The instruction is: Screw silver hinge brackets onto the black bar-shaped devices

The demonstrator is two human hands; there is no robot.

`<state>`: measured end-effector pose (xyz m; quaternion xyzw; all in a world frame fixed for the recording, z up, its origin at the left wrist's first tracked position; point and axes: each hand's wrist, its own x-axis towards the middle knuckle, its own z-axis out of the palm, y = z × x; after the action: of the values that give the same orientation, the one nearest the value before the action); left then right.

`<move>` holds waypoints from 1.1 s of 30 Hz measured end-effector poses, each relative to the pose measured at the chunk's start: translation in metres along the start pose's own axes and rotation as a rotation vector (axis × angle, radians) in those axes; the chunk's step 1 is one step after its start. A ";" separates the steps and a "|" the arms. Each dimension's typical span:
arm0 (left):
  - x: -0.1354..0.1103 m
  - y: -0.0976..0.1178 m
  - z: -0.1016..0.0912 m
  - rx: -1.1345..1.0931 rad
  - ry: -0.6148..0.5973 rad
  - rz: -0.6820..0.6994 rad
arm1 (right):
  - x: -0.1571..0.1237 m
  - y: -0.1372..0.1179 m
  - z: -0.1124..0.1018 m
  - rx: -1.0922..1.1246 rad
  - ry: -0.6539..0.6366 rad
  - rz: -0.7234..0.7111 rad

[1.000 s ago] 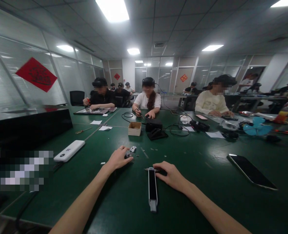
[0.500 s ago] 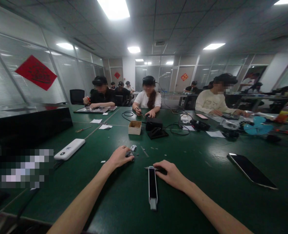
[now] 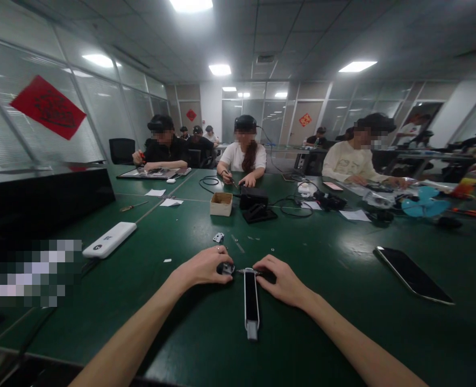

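My left hand [image 3: 203, 267] is closed on a small dark and metallic part [image 3: 227, 268], pinched between thumb and fingers just above the table. To its right, my right hand [image 3: 280, 279] has thumb and fingers curled round a thin pointed metal tool [image 3: 241, 271]. The tool's tip points left, towards the small part; most of it is hidden by the fingers. Under and in front of the tool lies a long white device with a black face [image 3: 251, 301] and a grey end. A small silvery plate with holes [image 3: 218, 237] lies beyond my left hand.
Small loose pieces lie on the green table [image 3: 197, 344]. A cardboard box [image 3: 221, 208] and a black device [image 3: 254, 199] stand further back. A power bank [image 3: 109, 239] is at left, a phone [image 3: 413, 275] at right. People sit across the table.
My left hand has moved right and nearer, bringing the small part close to the tool's tip. My right hand stays by the long device. The camera view has shifted slightly.
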<state>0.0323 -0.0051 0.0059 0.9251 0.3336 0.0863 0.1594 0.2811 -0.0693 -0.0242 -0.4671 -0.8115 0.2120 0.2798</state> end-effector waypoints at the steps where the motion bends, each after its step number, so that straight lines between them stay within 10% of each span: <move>1: 0.000 0.000 0.000 0.007 -0.007 0.004 | 0.000 0.000 0.000 -0.009 0.000 0.012; 33: 0.002 0.006 0.005 -0.042 -0.071 0.047 | 0.000 0.008 0.004 0.023 0.061 -0.004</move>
<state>0.0385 -0.0090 0.0033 0.9316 0.3041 0.0641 0.1884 0.2840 -0.0662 -0.0318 -0.4684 -0.8012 0.2064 0.3100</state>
